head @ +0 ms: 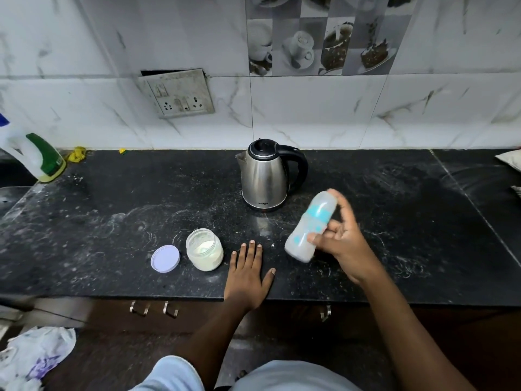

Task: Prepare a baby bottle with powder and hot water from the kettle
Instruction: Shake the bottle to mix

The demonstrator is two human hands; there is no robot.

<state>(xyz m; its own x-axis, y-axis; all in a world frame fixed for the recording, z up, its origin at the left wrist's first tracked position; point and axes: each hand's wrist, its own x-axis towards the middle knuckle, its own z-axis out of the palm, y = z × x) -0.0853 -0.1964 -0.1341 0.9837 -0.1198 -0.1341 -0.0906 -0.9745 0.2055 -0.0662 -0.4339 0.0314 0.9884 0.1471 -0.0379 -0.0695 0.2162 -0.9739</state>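
Note:
My right hand (342,244) grips a translucent baby bottle (307,230) with blue markings, held tilted above the black counter and blurred by motion. My left hand (248,270) lies flat on the counter, fingers spread, holding nothing, just right of an open glass jar (204,249) with white powder in it. The jar's pale lilac lid (165,257) lies flat to the jar's left. A steel electric kettle (266,176) with a black lid and handle stands shut behind both hands.
The black stone counter (112,221) runs along a tiled wall with a socket plate (180,94). A white and green spray bottle (36,156) stands at the far left edge. Cabinet handles (153,309) sit below the front edge; a plastic bag (33,359) lies on the floor.

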